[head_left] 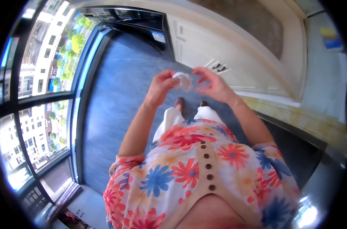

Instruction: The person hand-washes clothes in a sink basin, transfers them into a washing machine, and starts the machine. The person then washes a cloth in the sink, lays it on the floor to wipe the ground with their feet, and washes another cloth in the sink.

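Note:
My left hand (161, 87) pinches a small crumpled white wad (183, 81) between thumb and fingers, out in front of my body. It looks soft and thin, like tissue or cloth, and its right edge is blurred. Just to the right of it, my right hand (215, 87) hangs in the air with fingers curved and spread apart, slightly smeared by motion. A gap shows between those fingertips and the wad. Both hands are above the grey floor (120, 87), over my feet.
Large windows (43, 118) line the left side. White cabinet doors (219, 57) with dark handles stand ahead to the right, beside a black appliance (150, 36) with a label. A pale counter (324, 76) runs along the right, with a yellow and blue packet (331, 38) on it.

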